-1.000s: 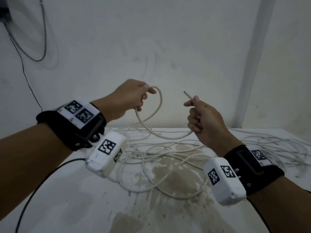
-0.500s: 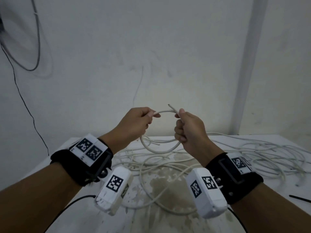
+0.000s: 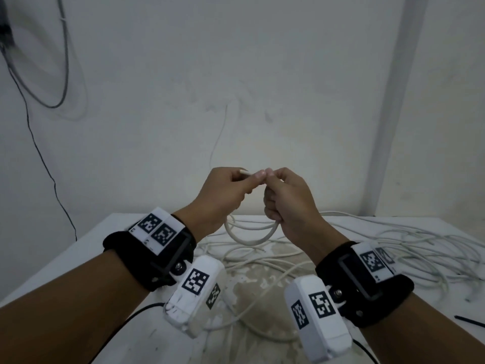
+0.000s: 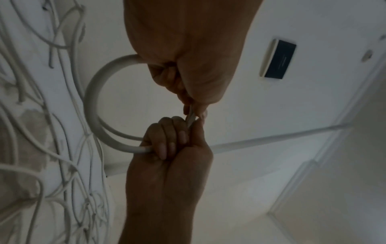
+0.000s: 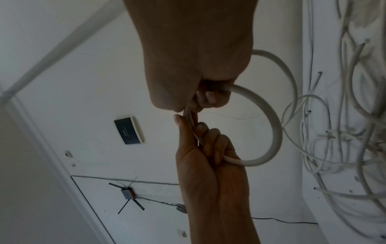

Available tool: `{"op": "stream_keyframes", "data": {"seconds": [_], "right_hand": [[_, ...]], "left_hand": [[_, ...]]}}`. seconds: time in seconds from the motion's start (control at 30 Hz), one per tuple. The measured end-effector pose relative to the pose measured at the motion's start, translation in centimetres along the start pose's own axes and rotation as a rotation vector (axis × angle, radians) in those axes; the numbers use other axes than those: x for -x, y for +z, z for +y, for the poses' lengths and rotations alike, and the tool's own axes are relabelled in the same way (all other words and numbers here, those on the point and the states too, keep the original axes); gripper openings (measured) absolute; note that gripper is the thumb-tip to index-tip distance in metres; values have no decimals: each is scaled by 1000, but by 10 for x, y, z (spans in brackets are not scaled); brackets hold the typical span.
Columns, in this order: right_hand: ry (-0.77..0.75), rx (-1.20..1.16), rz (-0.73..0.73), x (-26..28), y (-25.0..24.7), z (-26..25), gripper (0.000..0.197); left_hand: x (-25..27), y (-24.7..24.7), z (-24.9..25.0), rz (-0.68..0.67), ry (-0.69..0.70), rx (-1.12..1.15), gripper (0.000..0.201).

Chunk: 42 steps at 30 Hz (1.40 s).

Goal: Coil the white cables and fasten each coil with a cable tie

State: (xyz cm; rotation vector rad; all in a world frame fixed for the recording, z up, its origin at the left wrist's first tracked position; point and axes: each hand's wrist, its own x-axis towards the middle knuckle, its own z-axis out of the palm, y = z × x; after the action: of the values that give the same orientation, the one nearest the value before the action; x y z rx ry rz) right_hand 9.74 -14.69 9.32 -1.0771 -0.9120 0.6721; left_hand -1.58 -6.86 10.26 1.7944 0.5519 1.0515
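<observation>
White and stained with a brownish patch, the counter [image 3: 86, 264] lies below both hands and carries a loose tangle of thin white cables [image 3: 409, 243] that spreads under the wrists and out past the right one. Above that tangle, raised clear of the surface, one thicker white cable [image 3: 249, 239] is bent into a single round loop that hangs down between the two hands; its jacket is smooth, off-white and unmarked, and noticeably stouter than the strands lying beneath. The left hand [image 3: 223, 195] is clenched around one side of this loop, its thumb and forefinger pinching the cable's cut end, which pokes out just above the knuckles. The right hand [image 3: 286, 198] is clenched around the other side, its curled fingers wrapped on the cable where the loop rises to meet it. The thumbs of both hands touch at the top of the loop. Beyond the right forearm a slim dark strip [image 3: 469, 321] lies on the counter.
</observation>
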Motion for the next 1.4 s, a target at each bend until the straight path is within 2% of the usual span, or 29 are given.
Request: {"op": "stream_keyframes", "data": {"seconds": [0.13,0.2,0.37,0.53,0.73,0.9,1.0,1.1,1.23,1.4], "right_hand": [[89,45,-10,1,-7,3,28],[118,27,-21,0,-8,6,28],[75,23,-22,0,-4,9,26],[62,6,-41,3,-5,15,25],[37,-8,-100,6,-12,14,26],[90,20,-159,11,-20,11,26],[124,163,-179,13,-25,6,36],[102,388,-189,12,-28,3,37],[-90,833,-85,-2,-28,2,43],[-130,789,-140,-14,-20,1,41]], "left_hand": [[-4,-2,-4,122,18,31,22],[-3,-4,-4,118,1,21,19],[0,-7,2,95,-35,26,13],[5,-4,-2,161,43,-57,17],[12,6,-10,322,111,-141,25],[13,9,-12,399,129,-161,27],[15,9,-11,379,162,-186,26],[16,5,-12,348,171,-172,24],[17,0,-18,286,187,-109,23],[10,-15,-22,261,179,-46,22]]}}
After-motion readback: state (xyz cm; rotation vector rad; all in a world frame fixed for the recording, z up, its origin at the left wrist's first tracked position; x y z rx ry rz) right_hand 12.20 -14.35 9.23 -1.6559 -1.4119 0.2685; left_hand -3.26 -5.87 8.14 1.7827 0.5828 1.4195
